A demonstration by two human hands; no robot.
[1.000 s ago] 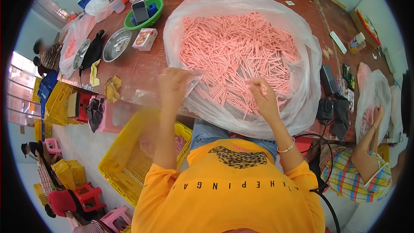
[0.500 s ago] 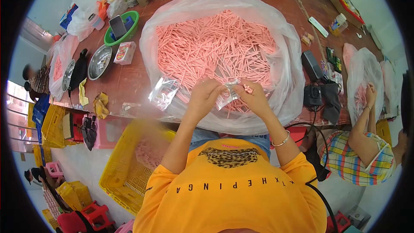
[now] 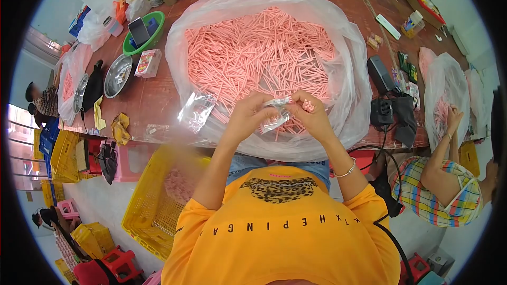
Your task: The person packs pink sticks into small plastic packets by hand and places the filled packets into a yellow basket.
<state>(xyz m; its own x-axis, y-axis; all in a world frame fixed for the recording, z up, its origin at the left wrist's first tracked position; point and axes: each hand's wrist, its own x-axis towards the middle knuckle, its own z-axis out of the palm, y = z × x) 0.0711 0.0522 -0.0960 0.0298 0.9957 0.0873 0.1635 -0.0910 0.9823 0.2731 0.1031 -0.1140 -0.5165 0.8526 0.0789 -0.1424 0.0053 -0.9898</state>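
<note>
A large translucent plastic bag [image 3: 346,37], folded open on the table, is full of thin pink sticks [image 3: 253,42]. Above its near side, my left hand [image 3: 248,116] pinches the left end of a small clear printed plastic packet [image 3: 275,120]. On the packet's other side, my right hand [image 3: 312,121] grips its upper edge with thumb and finger. A small bundle of pink sticks [image 3: 308,106] pokes out of that same hand. Left of my left hand, more shiny clear packets [image 3: 196,112] lie on the bag's rim. My fingers partly cover the packet's opening.
A yellow crate [image 3: 150,206] with pink packs stands below the table's near edge. On the left are a metal bowl [image 3: 118,76], a small box [image 3: 148,63] and a green basin [image 3: 157,34]. A black device [image 3: 381,112] sits right; beyond, another person's hand [image 3: 453,119] reaches into a bag.
The packet between my hands has tilted and its upper part has folded over. My right fingers have shifted on it, showing more of the stick bundle. The view has moved slightly.
</note>
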